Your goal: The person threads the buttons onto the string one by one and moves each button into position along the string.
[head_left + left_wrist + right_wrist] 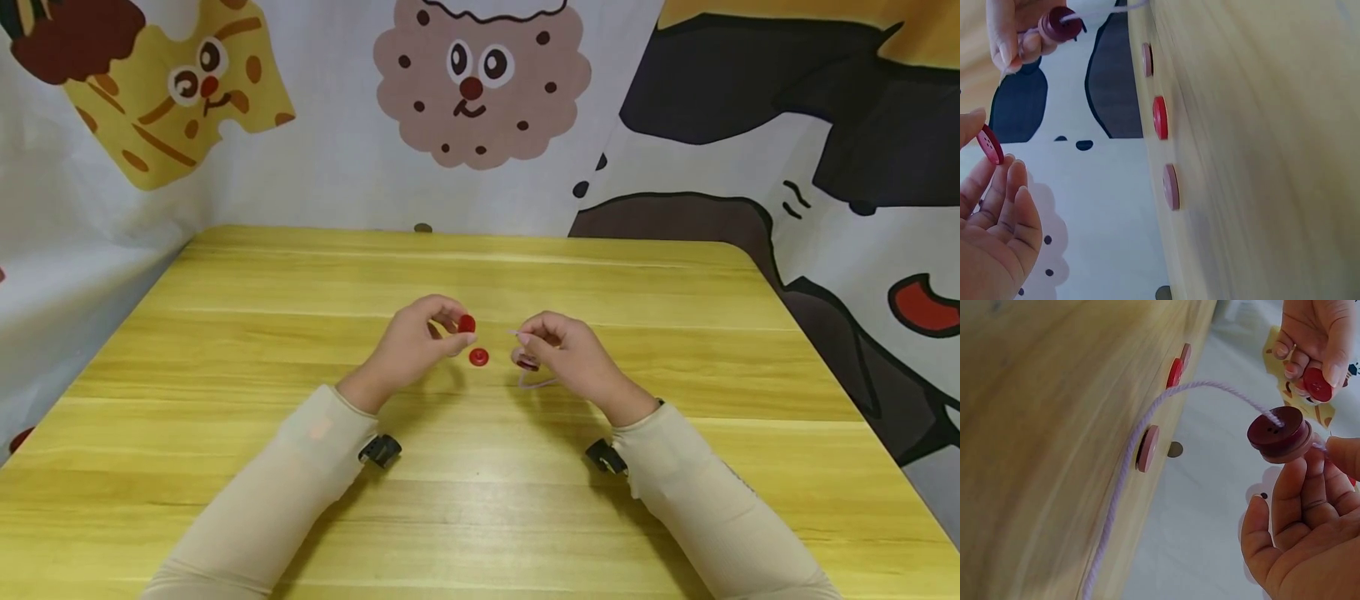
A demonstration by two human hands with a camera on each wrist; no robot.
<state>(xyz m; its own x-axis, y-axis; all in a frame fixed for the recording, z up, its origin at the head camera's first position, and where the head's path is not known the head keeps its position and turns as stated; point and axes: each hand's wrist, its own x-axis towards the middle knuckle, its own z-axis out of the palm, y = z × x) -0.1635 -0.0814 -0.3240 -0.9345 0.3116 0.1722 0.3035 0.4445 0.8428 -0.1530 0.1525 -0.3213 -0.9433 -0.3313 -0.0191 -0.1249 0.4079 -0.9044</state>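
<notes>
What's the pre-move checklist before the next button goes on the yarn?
1. Left hand pinches the red button: ok.
2. Right hand holds the yarn just past the threaded buttons: ok.
3. Threaded buttons seated together on the yarn: ok.
4. Yarn tip free and pointing at the red button: cannot tell, too small.
5. Red button's holes facing the yarn: cannot tell.
6. Loose buttons lie on the table, apart from both hands: ok.

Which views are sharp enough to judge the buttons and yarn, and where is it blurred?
Head view: evenly lit, sharp, soft shadows under the arms, but the red button is tiny. Right wrist view: stacked buttons and yarn crisp, table blurred. Left wrist view: table softly blurred.
</notes>
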